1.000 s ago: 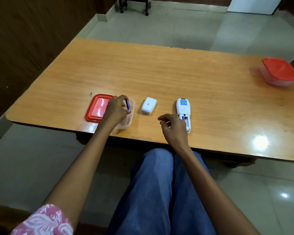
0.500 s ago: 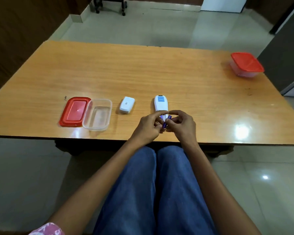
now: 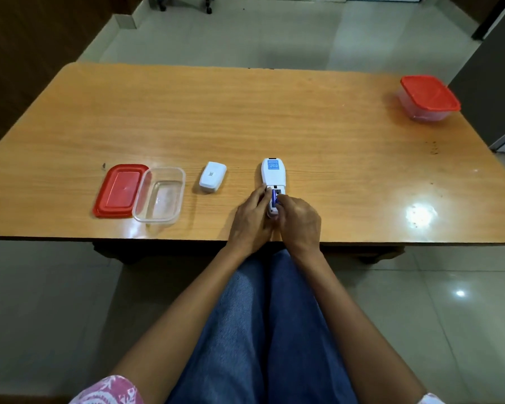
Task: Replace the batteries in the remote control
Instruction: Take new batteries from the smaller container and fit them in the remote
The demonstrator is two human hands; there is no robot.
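Single head-worn wide-angle view, looked forward and steeply down from above a seated person's lap. Faced across the wooden table [image 3: 245, 118] toward tiled floor beyond. Near edge of table sat close, mid-frame; forearms entered from bottom. Far corners bowed by the lens. No second view.

The white remote control [image 3: 273, 177] lies face down near the front edge of the bench [image 3: 274, 118], its length running away from the person, a blue label on the far end. Its battery bay at the near end is open. A blue-purple battery [image 3: 274, 196] sits lengthwise in the bay, seemingly not fully seated, though fingers hide part of it. The white battery cover [image 3: 213, 176] lies flat to the left of the remote, apart from it.
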